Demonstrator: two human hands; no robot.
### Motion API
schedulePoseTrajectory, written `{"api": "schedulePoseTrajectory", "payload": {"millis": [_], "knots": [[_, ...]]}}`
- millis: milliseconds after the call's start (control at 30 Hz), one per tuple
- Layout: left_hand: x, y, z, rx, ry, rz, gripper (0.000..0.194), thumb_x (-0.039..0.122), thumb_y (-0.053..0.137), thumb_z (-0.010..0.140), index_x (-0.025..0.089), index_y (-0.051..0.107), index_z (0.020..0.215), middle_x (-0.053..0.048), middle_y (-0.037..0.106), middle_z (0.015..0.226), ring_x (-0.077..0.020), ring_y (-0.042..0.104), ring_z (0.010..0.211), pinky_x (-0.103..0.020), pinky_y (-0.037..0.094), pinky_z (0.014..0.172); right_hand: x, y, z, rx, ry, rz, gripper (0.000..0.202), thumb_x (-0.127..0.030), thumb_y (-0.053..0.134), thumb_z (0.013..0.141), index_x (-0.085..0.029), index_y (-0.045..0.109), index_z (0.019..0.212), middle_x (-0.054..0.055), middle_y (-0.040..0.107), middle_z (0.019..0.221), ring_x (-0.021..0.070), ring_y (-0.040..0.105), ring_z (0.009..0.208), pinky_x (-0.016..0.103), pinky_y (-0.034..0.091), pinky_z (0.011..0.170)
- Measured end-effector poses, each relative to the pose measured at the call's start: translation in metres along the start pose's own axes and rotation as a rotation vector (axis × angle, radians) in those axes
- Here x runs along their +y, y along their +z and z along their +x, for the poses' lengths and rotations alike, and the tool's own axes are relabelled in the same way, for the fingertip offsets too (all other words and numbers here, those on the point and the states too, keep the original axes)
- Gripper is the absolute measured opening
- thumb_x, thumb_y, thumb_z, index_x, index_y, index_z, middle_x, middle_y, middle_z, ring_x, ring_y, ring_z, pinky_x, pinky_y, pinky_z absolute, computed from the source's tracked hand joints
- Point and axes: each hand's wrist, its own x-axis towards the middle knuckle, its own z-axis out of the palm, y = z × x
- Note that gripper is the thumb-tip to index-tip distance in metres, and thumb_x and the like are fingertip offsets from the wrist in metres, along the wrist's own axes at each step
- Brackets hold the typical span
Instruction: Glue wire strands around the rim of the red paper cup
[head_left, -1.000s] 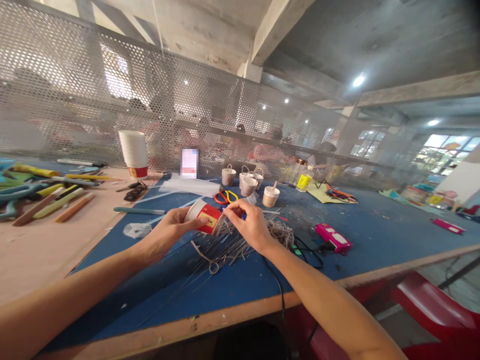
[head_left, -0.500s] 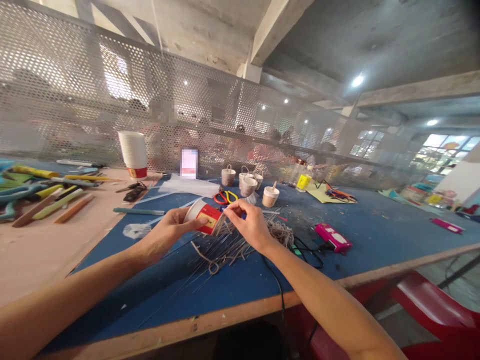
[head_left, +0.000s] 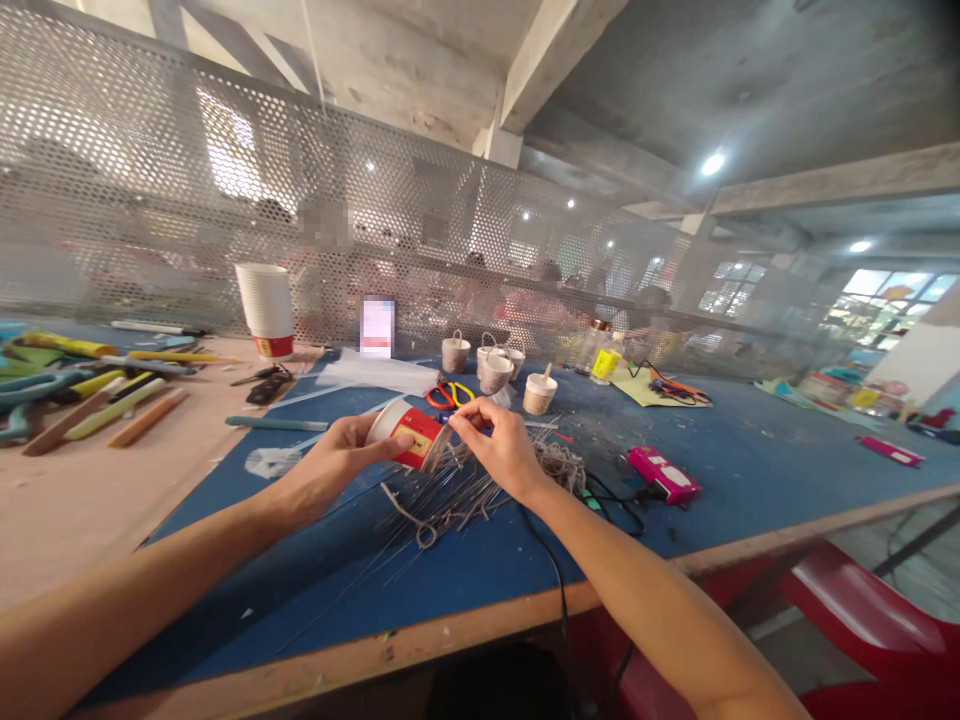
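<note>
My left hand [head_left: 346, 457] is wrapped round a red and white paper cup [head_left: 412, 436], tilted on its side with its base toward my right hand. My right hand [head_left: 497, 440] has thumb and forefinger pinched close to the cup's base; whatever is between them is too small to make out. Under the hands lie thin wires [head_left: 442, 497] and a looped piece of grey cord [head_left: 425, 535]. A tangle of grey cord [head_left: 561, 466] is by my right wrist. Red and yellow handled pliers [head_left: 450, 396] rest just beyond the cup.
Small cups with loop handles [head_left: 495, 373] and a cup holding a stick [head_left: 540, 393] stand farther back. Left are a stack of paper cups [head_left: 267, 308], keys [head_left: 268, 384] and clay-coloured sticks [head_left: 148, 418]. A magenta device [head_left: 664, 474] with a black cable lies right. A phone [head_left: 377, 327] leans against the mesh.
Almost nothing differs. Both hands keep the same hold at the cup, and the view has shifted very slightly.
</note>
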Motion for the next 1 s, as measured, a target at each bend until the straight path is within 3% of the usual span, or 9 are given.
{"api": "schedulePoseTrajectory", "payload": {"millis": [1000], "knots": [[0.0049, 0.0004, -0.0016, -0.011, -0.046, -0.136, 0.025, 0.037, 0.082, 0.082, 0.017, 0.080, 0.097, -0.006, 0.081, 0.093, -0.0223, 0.069, 0.090, -0.030, 0.050, 0.089, 0.0092, 0.0000, 0.0038, -0.081, 0.115, 0.114, 0.023, -0.042, 0.066, 0.090, -0.019, 0.068, 0.085, -0.003, 0.063, 0.066, 0.0125, 0.057, 0.056, 0.023, 0.046, 0.057]]}}
